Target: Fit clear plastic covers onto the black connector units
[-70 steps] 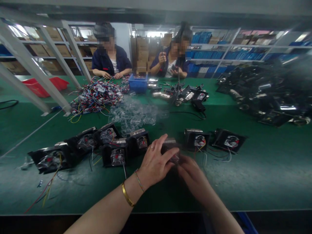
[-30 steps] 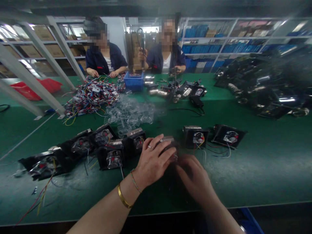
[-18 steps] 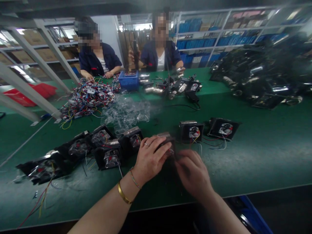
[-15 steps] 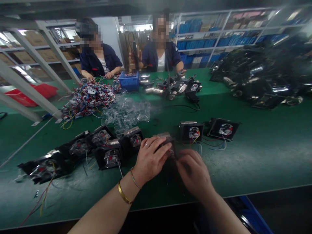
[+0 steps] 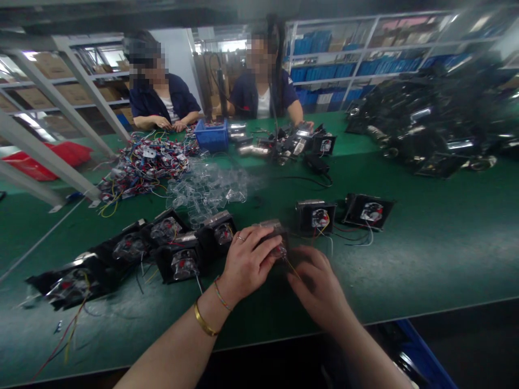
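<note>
My left hand [image 5: 251, 259], with a ring and bracelets, wraps over a black housing [image 5: 279, 229] on the green table and steadies it. Part of a transparent plastic cover and something red show beneath its fingers. Thin wires [image 5: 291, 266], one yellowish, run from the housing's lower right to my right hand [image 5: 318, 283]. That hand is closed at the thumb and slightly smeared, with the wires at its fingertips. Left of my hands are several similar black housings [image 5: 184, 262] with transparent covers and loose wires. Two more, a nearer housing [image 5: 316, 218] and a farther housing [image 5: 368, 210], sit to the right.
Transparent plastic covers [image 5: 206, 189] lie in a heap beyond my hands, beside a tangle of wired parts [image 5: 148, 162]. A blue bin [image 5: 211, 135] stands behind them. Two people sit across the table. Black and chrome assemblies [image 5: 430, 124] are piled at the far right. Metal posts [image 5: 87, 89] rise at left.
My right hand has shifted slightly down and left, and the yellowish wire now shows stretched toward its fingers. My left hand stays on the housing. The person opposite at right has leaned left.
</note>
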Demonstrator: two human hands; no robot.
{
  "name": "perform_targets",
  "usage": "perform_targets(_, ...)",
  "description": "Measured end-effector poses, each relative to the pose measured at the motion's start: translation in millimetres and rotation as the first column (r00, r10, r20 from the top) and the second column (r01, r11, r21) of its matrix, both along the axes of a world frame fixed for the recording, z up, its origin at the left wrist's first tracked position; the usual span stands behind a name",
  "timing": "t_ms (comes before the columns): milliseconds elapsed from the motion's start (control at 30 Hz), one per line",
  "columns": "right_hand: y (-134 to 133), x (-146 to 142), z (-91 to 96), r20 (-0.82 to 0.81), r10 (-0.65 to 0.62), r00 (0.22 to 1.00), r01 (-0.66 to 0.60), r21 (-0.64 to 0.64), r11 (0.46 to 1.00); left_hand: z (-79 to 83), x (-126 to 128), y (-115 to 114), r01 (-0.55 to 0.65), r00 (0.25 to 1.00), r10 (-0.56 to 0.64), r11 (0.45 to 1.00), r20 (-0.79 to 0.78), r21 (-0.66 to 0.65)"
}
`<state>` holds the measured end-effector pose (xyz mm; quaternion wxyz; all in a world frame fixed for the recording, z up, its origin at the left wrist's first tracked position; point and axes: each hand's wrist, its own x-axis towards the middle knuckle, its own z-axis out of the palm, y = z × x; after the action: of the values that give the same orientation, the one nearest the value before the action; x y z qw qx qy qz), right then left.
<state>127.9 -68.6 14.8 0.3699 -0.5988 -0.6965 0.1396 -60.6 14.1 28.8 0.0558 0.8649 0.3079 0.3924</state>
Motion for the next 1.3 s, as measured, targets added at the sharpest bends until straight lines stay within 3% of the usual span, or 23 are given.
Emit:
perform_targets(167,4,10,2.3,-0.112,0.064,0.992,-0.081,-0.160,0.984,-2.0,-1,1,0.003,1.000,-0.003,1.000,-0.019,0.011)
perform_targets(333,3,27,11.8,-0.327,0.128,0.936,-0.241,-0.334,0.911,-1.2,0,-1,0.007,1.000,-0.007,1.000,-0.013,-0.001)
perform_targets(433,-4,29,19.2,-0.388,0.017,0.922,-0.140,-0.291,0.946,-0.9,2,-2,-0.004,1.000,0.005,1.000,-0.009,0.021)
perform_targets(533,-13,19,23.5,-0.245,-0.034,0.969,0.010,-0.096,0.995,-1.7,4,-2,-0.015,1.000,0.015,1.000,-0.018,0.027)
perform_targets(633,-16,5,21.2,0.025,0.006,1.000,-0.007,0.033,0.999,-1.9,5,-2,-0.020,1.000,0.021,1.000,-0.021,0.015)
perform_targets(700,-14,-2,16.7,0.118,-0.017,0.993,0.010,0.064,0.998,-1.3,5,-3,-0.017,1.000,0.017,1.000,-0.023,0.015)
perform_targets(833,-9,-8,9.4,0.196,-0.093,0.976,0.073,0.107,0.992,0.1,4,-3,-0.017,1.000,0.018,0.999,-0.014,0.028)
perform_targets(1300,1,-9,16.3,0.287,-0.102,0.953,0.075,0.105,0.992,0.7,5,-3,-0.024,1.000,0.024,0.999,-0.008,0.046)
